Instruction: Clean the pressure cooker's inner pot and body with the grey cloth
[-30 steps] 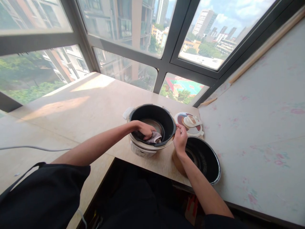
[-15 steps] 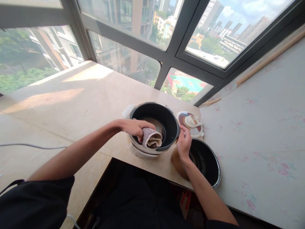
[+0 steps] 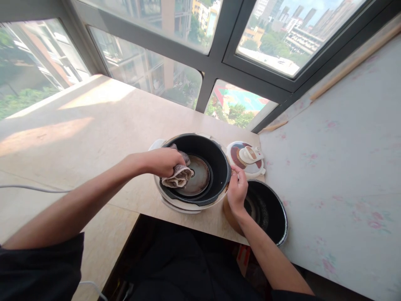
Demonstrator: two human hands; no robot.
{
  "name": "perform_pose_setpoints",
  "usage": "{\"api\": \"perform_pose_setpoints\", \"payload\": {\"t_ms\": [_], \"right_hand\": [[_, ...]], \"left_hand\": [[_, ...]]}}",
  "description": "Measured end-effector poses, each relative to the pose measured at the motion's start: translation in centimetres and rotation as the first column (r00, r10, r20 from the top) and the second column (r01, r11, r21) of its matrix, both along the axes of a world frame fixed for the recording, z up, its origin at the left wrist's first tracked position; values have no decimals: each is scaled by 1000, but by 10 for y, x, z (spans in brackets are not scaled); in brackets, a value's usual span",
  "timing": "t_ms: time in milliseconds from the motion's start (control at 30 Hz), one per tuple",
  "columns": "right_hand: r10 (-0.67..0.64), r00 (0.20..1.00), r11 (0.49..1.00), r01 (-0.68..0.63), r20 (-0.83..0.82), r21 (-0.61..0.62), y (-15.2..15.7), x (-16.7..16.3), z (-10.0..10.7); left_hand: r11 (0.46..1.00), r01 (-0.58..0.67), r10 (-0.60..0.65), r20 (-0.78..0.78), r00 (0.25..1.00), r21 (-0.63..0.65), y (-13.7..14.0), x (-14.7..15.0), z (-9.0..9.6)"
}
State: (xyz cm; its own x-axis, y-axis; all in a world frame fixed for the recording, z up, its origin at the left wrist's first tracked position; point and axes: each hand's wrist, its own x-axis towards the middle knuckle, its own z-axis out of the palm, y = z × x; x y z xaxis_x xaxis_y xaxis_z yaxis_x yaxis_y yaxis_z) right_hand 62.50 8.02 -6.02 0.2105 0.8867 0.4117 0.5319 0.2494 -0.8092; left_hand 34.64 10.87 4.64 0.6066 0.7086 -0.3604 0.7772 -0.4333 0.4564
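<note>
This is looking like a home, high up. Pink flowers [image 3: 376, 220] are dotting the wall [image 3: 332, 175], a cooker [image 3: 216, 165] is sitting by big windows [image 3: 150, 62], and trees [image 3: 236, 112] are showing below.

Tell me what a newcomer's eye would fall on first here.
Probably the open cooker in the middle, where the left hand holds a bunched cloth just inside the left rim and the right hand holds the right edge. Next, the dark-lined pot beside it on the right, with a lid behind that pot. The bright windows stand out behind the counter.
</note>
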Motion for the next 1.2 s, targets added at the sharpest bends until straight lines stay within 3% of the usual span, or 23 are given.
{"api": "perform_pose_setpoints", "payload": {"t_ms": [200,367,533,700,833,1000,1200], "right_hand": [[3,1000,1000,-4,12,9,0,0,-1],[-5,1000,1000,5,15,14,1,0,-1],[-9,1000,1000,9,16,26,1,0,-2],[-3,1000,1000,3,2,30,1,-1,-2],[1,1000,999,0,-11,48,1,-2,-3],[-5,1000,998,6,-12,58,2,-1,-5],[-1,1000,998,2,-12,68,3,-1,-5]], "left_hand": [[993,97,-93,48,994,-74,14,10,-24],[983,163,-169,-58,984,-85,2,47,-27],[999,9,-11,-38,999,-34,-6,99,-43],[990,-118,117,-28,993,-74,22,125,-54],[957,-283,282,-26,959,-58,46,130,-64],[915,-400,402,-48,914,51,51,124,-73],[904,-412,422,-93,902,112,52,118,-72]]}}
